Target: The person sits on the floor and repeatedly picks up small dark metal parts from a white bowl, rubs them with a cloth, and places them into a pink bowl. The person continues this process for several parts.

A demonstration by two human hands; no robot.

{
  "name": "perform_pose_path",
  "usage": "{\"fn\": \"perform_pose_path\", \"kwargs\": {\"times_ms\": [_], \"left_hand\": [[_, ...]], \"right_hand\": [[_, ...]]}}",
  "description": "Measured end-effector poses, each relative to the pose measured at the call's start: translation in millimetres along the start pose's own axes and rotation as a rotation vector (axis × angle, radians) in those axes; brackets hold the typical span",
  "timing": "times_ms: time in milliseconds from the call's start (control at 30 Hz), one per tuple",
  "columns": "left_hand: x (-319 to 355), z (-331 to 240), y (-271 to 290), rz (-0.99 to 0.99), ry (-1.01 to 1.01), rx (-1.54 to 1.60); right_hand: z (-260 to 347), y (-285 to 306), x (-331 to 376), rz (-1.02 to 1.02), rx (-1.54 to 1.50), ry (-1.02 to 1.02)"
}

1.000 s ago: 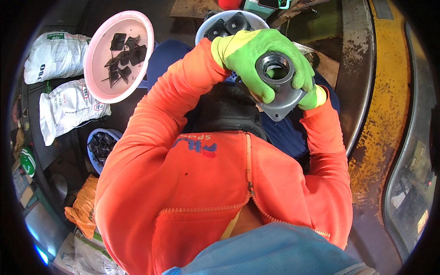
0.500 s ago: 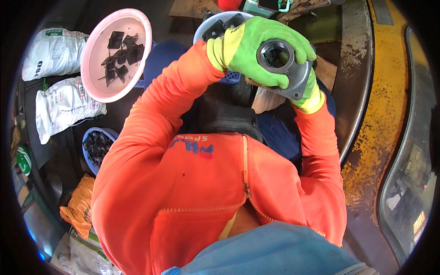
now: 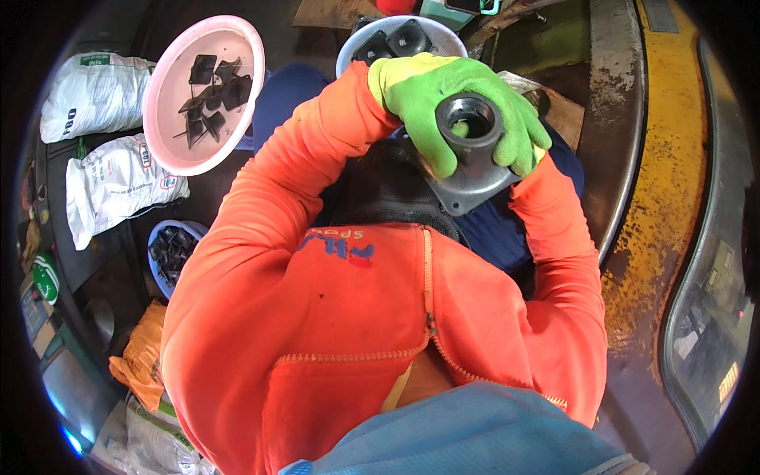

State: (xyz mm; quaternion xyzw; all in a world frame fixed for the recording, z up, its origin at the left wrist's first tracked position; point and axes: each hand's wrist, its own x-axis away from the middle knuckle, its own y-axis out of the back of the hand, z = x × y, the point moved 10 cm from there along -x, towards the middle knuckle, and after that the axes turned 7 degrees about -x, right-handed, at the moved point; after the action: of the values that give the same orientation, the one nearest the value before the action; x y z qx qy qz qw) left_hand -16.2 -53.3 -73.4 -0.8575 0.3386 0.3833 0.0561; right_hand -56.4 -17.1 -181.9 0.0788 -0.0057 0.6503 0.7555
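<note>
Though the orange jacket point(image 3: 317, 301) fills most of the view, elbows out and both sleeves point(image 3: 309, 131) bent inward, the change is up at the hands. Left hand point(image 3: 443, 103) arches over from above, thumb and fingers spread around a black flanged part point(image 3: 475, 182); right hand point(image 3: 541, 153) sits behind it (mostly hidden, grip can't be told). Held up ahead of the torso, the part has tipped since 0.5 s ago, collar point(image 3: 475, 145) more side-on, flange corner point(image 3: 455, 204) swung toward the body. Likely same piece, just reoriented, handling ongoing.
</note>
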Motion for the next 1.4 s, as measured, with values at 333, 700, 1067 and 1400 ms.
{"fn": "perform_pose_path", "kwargs": {"times_ms": [333,700,1067,1400], "left_hand": [[30,14,60,-0.862,0.277,-0.496],[13,-15,41,-0.601,0.145,-0.716],[-2,2,1,-0.114,0.03,-0.109],[37,-36,90,-0.606,0.271,-0.882]], "right_hand": [[80,28,-7,-0.47,0.593,0.464],[100,8,1,-0.335,0.653,0.533],[19,-18,18,0.077,0.288,0.114],[-16,63,-4,-0.592,-0.781,-0.111]]}}
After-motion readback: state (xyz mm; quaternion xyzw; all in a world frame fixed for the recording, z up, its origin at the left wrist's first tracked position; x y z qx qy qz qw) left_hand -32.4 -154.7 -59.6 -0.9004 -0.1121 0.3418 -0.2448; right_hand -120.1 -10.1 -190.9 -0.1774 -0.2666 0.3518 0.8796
